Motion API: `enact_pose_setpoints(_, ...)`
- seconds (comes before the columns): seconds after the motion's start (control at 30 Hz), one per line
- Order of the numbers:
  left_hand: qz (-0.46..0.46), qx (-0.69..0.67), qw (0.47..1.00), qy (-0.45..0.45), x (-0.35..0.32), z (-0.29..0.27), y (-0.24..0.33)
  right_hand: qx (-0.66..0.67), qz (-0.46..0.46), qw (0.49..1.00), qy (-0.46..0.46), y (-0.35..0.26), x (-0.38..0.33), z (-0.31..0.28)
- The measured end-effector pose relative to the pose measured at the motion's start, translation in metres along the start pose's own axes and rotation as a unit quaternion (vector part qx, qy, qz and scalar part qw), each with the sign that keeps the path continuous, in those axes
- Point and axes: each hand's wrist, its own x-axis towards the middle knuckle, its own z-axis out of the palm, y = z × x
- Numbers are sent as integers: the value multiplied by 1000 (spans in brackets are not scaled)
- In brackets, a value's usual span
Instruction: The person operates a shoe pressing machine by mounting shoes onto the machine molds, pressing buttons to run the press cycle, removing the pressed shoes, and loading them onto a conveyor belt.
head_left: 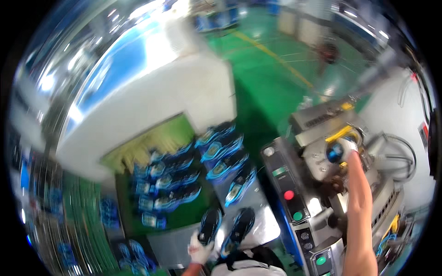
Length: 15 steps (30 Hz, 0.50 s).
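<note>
In a white glove, my left hand (200,250) grips a black and blue shoe (210,225) close to my body. Beside it another black and blue shoe (241,225) lies at the near end of the metal tabletop (264,221). My right arm reaches far forward over a machine (317,161) on the right. There my right hand (351,146), its fingers smeared by motion, is against a round black and blue thing (335,152). A yellow part (338,134) of the machine is just beyond that hand.
Several shoes (223,161) stand along the tabletop, and more (177,177) rest on a green conveyor belt coming from a white tunnel housing (152,96). Control panels with red (288,195) and green (298,215) buttons edge the machine. Racks (69,221) stand at left.
</note>
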Motion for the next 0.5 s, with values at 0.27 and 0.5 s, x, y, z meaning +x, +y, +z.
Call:
enact_pose_setpoints(0.27,-29,-76,994,-71,11,-22,-25,-454,-344,814,116,119,-352,99)
enact_pose_setpoints(0.5,-93,-30,960,-262,35,-72,-52,-615,-195,761,69,260,-381,112)
